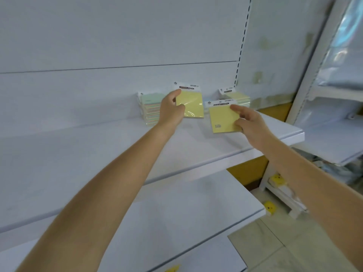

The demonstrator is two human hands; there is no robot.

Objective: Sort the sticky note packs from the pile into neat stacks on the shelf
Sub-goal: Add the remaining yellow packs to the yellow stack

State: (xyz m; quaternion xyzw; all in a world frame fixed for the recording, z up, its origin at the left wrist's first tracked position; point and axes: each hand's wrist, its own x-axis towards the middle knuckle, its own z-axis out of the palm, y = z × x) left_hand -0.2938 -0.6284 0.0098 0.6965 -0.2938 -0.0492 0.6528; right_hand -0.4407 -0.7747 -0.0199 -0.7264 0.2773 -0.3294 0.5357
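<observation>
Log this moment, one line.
left hand: grips yellow pack | right hand: pinches second yellow pack | shelf: multicolour stack, yellow stack

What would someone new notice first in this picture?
The left hand grips the rear yellow pack and the right hand pinches the front yellow pack, both at the white shelf. Behind, a pastel stack sits at left, a yellow stack at right.

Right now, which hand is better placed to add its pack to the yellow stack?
Right, probably. The right hand holds its yellow pack in front of the yellow stack; the left hand holds the other pack beside the multicolour stack.
</observation>
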